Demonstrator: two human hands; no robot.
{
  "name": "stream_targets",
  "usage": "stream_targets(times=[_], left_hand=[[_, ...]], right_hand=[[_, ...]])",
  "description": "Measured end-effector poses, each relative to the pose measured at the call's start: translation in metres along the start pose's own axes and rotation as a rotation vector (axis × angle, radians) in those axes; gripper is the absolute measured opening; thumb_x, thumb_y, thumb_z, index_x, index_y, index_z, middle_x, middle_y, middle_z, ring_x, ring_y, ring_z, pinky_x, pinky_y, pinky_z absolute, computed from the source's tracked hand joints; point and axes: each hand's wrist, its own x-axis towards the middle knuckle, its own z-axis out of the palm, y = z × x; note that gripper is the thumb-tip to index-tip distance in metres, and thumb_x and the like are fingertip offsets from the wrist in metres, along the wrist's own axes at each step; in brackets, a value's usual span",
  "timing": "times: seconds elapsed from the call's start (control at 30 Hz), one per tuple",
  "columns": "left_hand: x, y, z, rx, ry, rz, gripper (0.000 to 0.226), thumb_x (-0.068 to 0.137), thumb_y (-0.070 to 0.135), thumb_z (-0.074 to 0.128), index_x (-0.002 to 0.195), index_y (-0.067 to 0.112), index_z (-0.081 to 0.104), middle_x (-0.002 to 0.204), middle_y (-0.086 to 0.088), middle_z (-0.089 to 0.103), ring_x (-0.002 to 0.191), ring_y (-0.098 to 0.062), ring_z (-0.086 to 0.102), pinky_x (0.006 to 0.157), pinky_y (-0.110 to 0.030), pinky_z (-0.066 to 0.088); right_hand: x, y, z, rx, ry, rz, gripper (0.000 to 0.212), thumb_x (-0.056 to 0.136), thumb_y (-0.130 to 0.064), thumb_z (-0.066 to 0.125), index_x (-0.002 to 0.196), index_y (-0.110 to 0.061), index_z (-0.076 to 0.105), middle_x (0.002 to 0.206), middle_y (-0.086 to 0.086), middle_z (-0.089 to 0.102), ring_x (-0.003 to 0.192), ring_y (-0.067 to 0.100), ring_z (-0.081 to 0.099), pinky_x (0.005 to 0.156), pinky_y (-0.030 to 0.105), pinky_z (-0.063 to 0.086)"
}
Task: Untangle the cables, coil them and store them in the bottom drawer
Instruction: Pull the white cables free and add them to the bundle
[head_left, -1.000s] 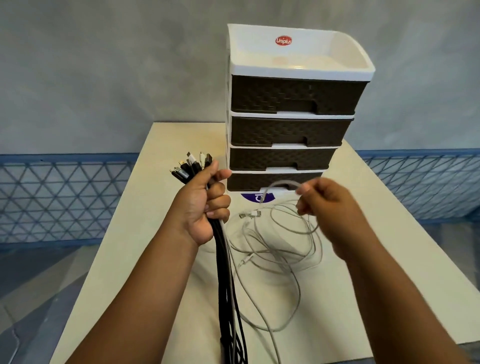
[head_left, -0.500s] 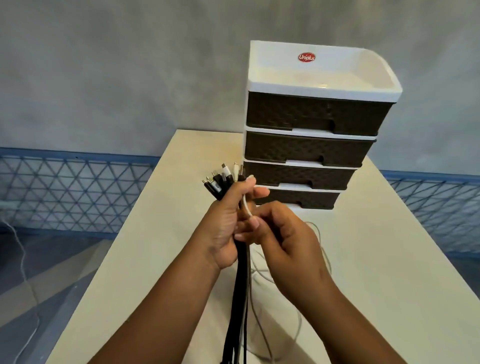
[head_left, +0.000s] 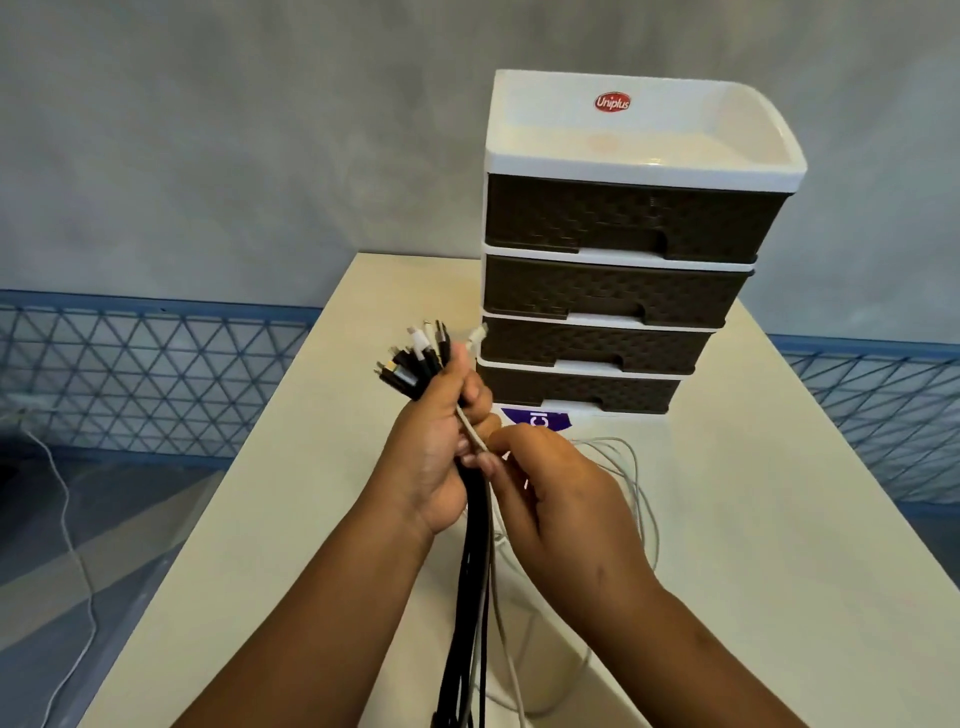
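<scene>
While left hand (head_left: 436, 447) clamps cable bundle (head_left: 470, 587), right hand (head_left: 561, 499) apparently pinches white cable (head_left: 474, 435), drawers (head_left: 608, 296) closed

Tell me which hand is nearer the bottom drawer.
Left, though only narrowly. The left hand, gripping the cable bundle, has its knuckles just in front of the bottom drawer. The right hand, pinching the white cable, sits lower and closer to the person.

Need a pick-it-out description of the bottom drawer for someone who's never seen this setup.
On the cream table stands a white-framed drawer tower with four dark woven-look fronts. The bottom drawer is the lowest front, just above a purple label on the tabletop. It shows as the shallowest front, and like the other three it is closed.
</scene>
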Motion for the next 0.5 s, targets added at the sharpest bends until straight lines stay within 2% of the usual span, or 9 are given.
stream_targets(times=[0.1,0.17,0.23,0.33,0.4,0.43,0.47,0.5], left_hand=[[0.006,0.008,-0.006,-0.18,-0.059,0.04,0.05,0.097,0.049,0.045,0.057,0.02,0.034,0.051,0.006,0.024,0.039,-0.005,0.02,0.04,-0.018,0.016],[0.01,0.017,-0.013,-0.252,-0.071,0.081,0.051,0.096,0.05,0.046,0.055,0.02,0.034,0.052,0.005,0.028,0.042,-0.006,0.022,0.043,-0.018,0.019],[0.012,0.026,-0.019,-0.288,-0.075,0.12,0.052,0.095,0.05,0.047,0.053,0.02,0.037,0.056,0.004,0.033,0.045,-0.007,0.027,0.046,-0.018,0.027],[0.013,0.035,-0.026,-0.306,-0.062,0.155,0.054,0.097,0.051,0.045,0.053,0.02,0.038,0.059,0.004,0.043,0.059,-0.008,0.05,0.063,-0.022,0.045],[0.012,0.038,-0.029,-0.33,-0.06,0.159,0.055,0.097,0.052,0.044,0.053,0.02,0.038,0.057,0.005,0.046,0.076,-0.012,0.065,0.078,-0.03,0.053],[0.012,0.039,-0.029,-0.355,-0.072,0.149,0.054,0.097,0.052,0.045,0.053,0.02,0.038,0.054,0.006,0.045,0.075,-0.012,0.066,0.079,-0.031,0.055],[0.012,0.04,-0.029,-0.381,-0.094,0.126,0.054,0.096,0.052,0.045,0.053,0.02,0.038,0.05,0.007,0.041,0.065,-0.008,0.063,0.074,-0.028,0.057],[0.011,0.041,-0.029,-0.394,-0.123,0.1,0.053,0.096,0.053,0.044,0.054,0.021,0.038,0.047,0.008,0.037,0.053,-0.004,0.053,0.061,-0.021,0.054]], right_hand=[[-0.015,0.02,0.016,0.084,-0.059,0.089,0.019,0.097,-0.042,0.045,0.085,-0.029,0.049,0.071,-0.012,0.051,0.065,0.011,0.049,0.055,0.022,0.037],[-0.029,0.043,0.028,0.075,-0.109,0.129,0.02,0.097,-0.042,0.046,0.081,-0.03,0.047,0.071,-0.015,0.05,0.069,0.008,0.049,0.059,0.017,0.035],[-0.042,0.068,0.034,0.027,-0.111,0.134,0.022,0.097,-0.039,0.045,0.084,-0.024,0.055,0.077,-0.01,0.056,0.074,0.007,0.048,0.066,0.019,0.038],[-0.046,0.107,0.031,-0.075,-0.062,0.149,0.026,0.096,-0.031,0.047,0.088,-0.013,0.064,0.085,0.001,0.061,0.083,0.016,0.053,0.075,0.031,0.044],[-0.035,0.127,0.021,-0.145,-0.034,0.188,0.017,0.094,-0.023,0.057,0.094,-0.012,0.071,0.091,0.005,0.062,0.089,0.024,0.058,0.08,0.032,0.045],[-0.028,0.133,0.015,-0.18,-0.022,0.213,0.013,0.093,-0.019,0.061,0.097,-0.013,0.072,0.092,0.006,0.062,0.089,0.028,0.06,0.079,0.032,0.046],[-0.019,0.135,0.007,-0.204,-0.015,0.244,0.012,0.094,-0.018,0.062,0.099,-0.014,0.072,0.092,0.007,0.063,0.088,0.03,0.061,0.077,0.033,0.047],[-0.009,0.132,-0.002,-0.208,-0.006,0.286,0.013,0.096,-0.02,0.06,0.101,-0.015,0.071,0.091,0.008,0.066,0.086,0.03,0.062,0.074,0.033,0.047]])
